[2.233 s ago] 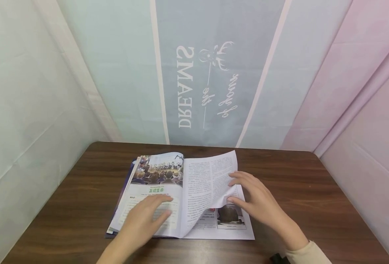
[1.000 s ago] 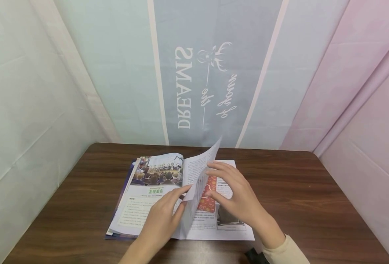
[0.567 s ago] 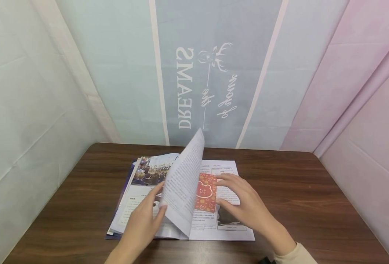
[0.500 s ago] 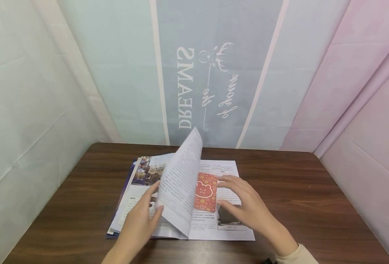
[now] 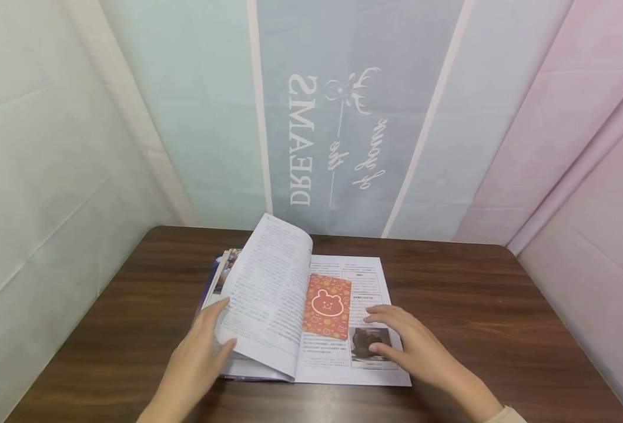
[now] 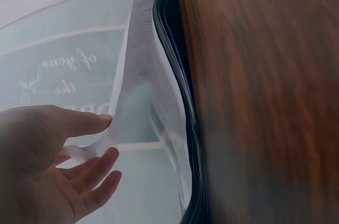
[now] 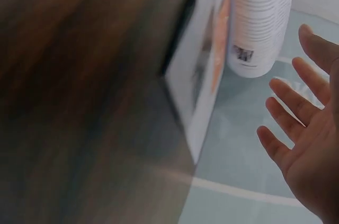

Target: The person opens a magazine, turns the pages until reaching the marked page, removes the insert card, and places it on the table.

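A magazine (image 5: 269, 346) lies spread on the table, and one of its leaves stands lifted, curving over to the left. My left hand (image 5: 192, 355) pinches the outer edge of that page (image 5: 269, 288); in the left wrist view the thumb (image 6: 87, 122) lies on one side and fingers behind the other. On the right-hand page rests a red-orange card (image 5: 326, 306) with a white-outlined bear face. My right hand (image 5: 422, 346) hovers over the lower right of the magazine, near a dark printed photo (image 5: 371, 346). Its fingers (image 7: 296, 102) are spread and hold nothing.
The dark wooden table (image 5: 481, 294) extends around the magazine on all sides. Behind it hangs a pastel cloth backdrop (image 5: 343, 117) with mirrored lettering, and pale cloth walls (image 5: 42, 176) stand at both sides.
The page has been turned over from right to left by my left hand, uncovering the red card. My right hand has drawn away from the card toward the lower right.
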Tool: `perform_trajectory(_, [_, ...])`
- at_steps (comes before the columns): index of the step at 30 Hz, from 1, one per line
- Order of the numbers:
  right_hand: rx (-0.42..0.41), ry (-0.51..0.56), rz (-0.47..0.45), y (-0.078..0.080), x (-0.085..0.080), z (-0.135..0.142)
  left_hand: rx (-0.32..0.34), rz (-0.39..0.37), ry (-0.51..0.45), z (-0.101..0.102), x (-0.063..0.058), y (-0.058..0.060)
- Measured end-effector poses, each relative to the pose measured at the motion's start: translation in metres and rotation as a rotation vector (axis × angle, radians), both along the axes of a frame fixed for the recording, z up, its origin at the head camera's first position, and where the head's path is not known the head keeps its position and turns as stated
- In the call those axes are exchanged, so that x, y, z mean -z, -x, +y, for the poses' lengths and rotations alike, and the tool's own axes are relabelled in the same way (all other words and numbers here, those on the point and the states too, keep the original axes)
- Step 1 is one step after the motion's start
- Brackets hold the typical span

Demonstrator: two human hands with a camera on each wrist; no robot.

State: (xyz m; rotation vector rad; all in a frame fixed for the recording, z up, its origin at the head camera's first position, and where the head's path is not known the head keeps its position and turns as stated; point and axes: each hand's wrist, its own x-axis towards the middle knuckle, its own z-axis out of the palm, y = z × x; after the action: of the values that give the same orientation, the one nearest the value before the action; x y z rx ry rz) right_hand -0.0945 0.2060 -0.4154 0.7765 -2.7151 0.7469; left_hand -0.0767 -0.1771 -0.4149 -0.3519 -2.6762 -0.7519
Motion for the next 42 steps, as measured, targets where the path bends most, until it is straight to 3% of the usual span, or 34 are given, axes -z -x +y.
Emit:
perform_trajectory(10, [-0.041, -0.071, -0.088, -0.006, 0.012, 0.022, -0.020, -0.135, 0.128, -0.020, 0.005, 0.004])
perform_trajectory(16, [-0.060, -0.126, -0.140, -0.007, 0.016, 0.032, 0.022, -0.141, 0.199, -0.037, 0.013, 0.007])
perform_trajectory(23, [-0.065, -0.198, -0.182, -0.008, 0.019, 0.038, 0.053, -0.208, 0.262, -0.053, 0.020, 0.010])
perform_trajectory(33, [-0.048, -0.221, -0.229, -0.010, 0.022, 0.044, 0.215, -0.151, 0.286, -0.074, 0.034, 0.024])
perform_trajectory(38, [-0.039, -0.218, -0.231, -0.009, 0.024, 0.044, 0.285, -0.194, 0.297, -0.081, 0.034, 0.028])
perform_trajectory(42, [-0.046, -0.206, -0.245, -0.007, 0.024, 0.045, 0.298, -0.251, 0.292, -0.083, 0.032, 0.030])
